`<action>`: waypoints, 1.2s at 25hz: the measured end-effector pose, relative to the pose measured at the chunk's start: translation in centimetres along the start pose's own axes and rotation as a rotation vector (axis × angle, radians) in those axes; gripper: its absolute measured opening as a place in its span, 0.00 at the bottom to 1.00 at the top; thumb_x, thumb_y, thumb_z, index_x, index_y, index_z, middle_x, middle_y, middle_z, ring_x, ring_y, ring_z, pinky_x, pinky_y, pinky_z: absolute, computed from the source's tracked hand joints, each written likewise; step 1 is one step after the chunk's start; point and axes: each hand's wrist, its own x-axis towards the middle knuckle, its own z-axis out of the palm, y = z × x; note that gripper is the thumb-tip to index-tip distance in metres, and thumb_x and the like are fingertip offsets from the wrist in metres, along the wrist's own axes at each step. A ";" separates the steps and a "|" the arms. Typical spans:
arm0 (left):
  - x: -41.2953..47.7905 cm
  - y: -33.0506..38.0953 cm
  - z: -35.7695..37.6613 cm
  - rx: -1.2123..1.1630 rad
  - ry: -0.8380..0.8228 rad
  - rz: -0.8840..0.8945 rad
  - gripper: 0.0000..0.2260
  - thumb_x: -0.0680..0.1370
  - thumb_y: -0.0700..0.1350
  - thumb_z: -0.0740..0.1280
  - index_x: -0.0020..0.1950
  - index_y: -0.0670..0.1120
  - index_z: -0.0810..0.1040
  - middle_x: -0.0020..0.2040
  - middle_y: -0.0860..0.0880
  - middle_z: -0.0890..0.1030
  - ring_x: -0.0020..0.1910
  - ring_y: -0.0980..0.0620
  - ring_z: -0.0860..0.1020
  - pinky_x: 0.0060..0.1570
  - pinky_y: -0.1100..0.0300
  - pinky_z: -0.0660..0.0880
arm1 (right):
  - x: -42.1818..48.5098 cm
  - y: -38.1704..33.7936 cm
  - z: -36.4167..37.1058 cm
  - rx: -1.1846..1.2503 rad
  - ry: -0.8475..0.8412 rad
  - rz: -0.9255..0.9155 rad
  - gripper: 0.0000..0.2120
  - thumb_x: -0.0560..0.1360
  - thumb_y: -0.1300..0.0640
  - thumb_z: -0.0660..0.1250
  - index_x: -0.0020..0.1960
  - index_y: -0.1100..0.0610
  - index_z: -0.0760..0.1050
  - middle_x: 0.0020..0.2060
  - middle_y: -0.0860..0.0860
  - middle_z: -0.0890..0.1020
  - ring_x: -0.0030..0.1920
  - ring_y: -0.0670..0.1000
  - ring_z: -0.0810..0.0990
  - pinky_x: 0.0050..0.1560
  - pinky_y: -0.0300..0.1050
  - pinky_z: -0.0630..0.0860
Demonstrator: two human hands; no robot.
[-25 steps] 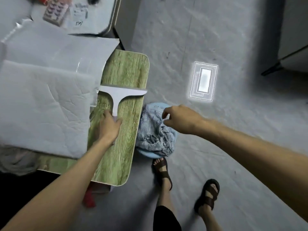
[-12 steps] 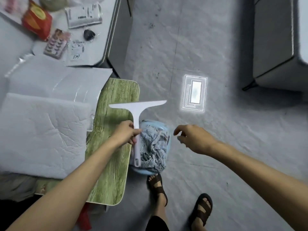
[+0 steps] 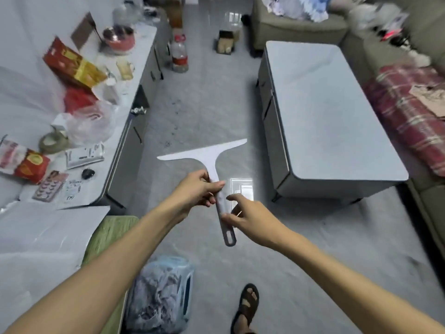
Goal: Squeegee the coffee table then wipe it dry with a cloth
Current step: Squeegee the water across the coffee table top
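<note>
A white squeegee [image 3: 204,154] with a grey handle is held in the air over the floor, blade pointing away from me. My left hand [image 3: 195,191] grips the handle just under the blade. At the lower handle my right hand [image 3: 250,218] has thumb and forefinger spread on either side of it, the thumb tip touching. The grey coffee table [image 3: 332,112] stands ahead to the right, its top bare, about a blade's width from the squeegee. A grey-blue cloth [image 3: 159,292] lies crumpled in a blue basin [image 3: 189,285] on the floor at my left foot.
A green wood-grain board [image 3: 108,235] and white sheets lie at lower left. The long sideboard [image 3: 134,75] on the left is crowded with boxes, bags and packets. A water bottle [image 3: 179,53] stands on the floor ahead. A sofa with a plaid blanket [image 3: 409,112] runs behind the coffee table.
My left hand lifted the squeegee off the green board and carried it out over the floor. The right hand came in to the handle. My view has tilted up to the coffee table.
</note>
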 end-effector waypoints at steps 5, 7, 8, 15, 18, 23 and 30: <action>1.9 11.8 8.5 0.063 -0.048 0.110 0.11 0.75 0.46 0.71 0.45 0.42 0.72 0.33 0.46 0.81 0.25 0.54 0.74 0.25 0.64 0.69 | -2.0 0.4 -12.8 0.133 0.164 -0.005 0.21 0.74 0.60 0.64 0.66 0.56 0.66 0.42 0.56 0.82 0.40 0.54 0.83 0.44 0.54 0.80; 3.7 15.8 10.4 0.191 -0.058 0.151 0.12 0.76 0.51 0.70 0.41 0.43 0.74 0.39 0.44 0.84 0.27 0.53 0.75 0.28 0.63 0.68 | -1.2 0.8 -17.3 0.116 0.211 -0.007 0.17 0.74 0.63 0.60 0.62 0.57 0.67 0.44 0.59 0.80 0.41 0.59 0.82 0.43 0.57 0.80; 4.9 17.5 10.8 0.266 -0.064 0.164 0.12 0.77 0.52 0.68 0.40 0.44 0.76 0.41 0.44 0.84 0.28 0.52 0.76 0.29 0.63 0.68 | -0.2 1.2 -19.2 0.074 0.231 -0.004 0.15 0.74 0.63 0.59 0.61 0.58 0.68 0.46 0.60 0.80 0.44 0.61 0.80 0.43 0.56 0.78; 20.3 24.4 9.4 0.681 -0.104 0.233 0.08 0.76 0.49 0.65 0.50 0.47 0.80 0.44 0.47 0.84 0.32 0.49 0.80 0.31 0.62 0.70 | 14.3 5.8 -29.1 -0.131 0.274 0.185 0.10 0.79 0.52 0.58 0.49 0.58 0.70 0.47 0.59 0.79 0.46 0.60 0.77 0.38 0.48 0.66; 28.7 27.9 7.4 0.929 -0.130 0.325 0.08 0.75 0.50 0.64 0.48 0.49 0.79 0.43 0.49 0.84 0.34 0.52 0.83 0.37 0.60 0.77 | 21.6 6.6 -33.3 -0.190 0.243 0.260 0.14 0.81 0.49 0.55 0.54 0.60 0.69 0.50 0.60 0.79 0.45 0.59 0.74 0.40 0.47 0.66; 41.5 38.6 6.1 1.189 -0.276 0.461 0.09 0.73 0.55 0.66 0.51 0.54 0.77 0.47 0.50 0.84 0.43 0.50 0.81 0.52 0.51 0.77 | 30.6 4.9 -42.4 -0.025 0.259 0.366 0.09 0.81 0.50 0.53 0.49 0.53 0.68 0.46 0.54 0.73 0.38 0.54 0.70 0.30 0.40 0.63; 59.1 47.0 5.7 1.363 -0.463 0.548 0.09 0.77 0.54 0.62 0.54 0.54 0.77 0.47 0.54 0.83 0.48 0.47 0.80 0.51 0.51 0.76 | 44.2 8.2 -51.6 0.135 0.250 0.601 0.16 0.80 0.47 0.52 0.56 0.58 0.71 0.38 0.52 0.76 0.29 0.50 0.69 0.25 0.38 0.64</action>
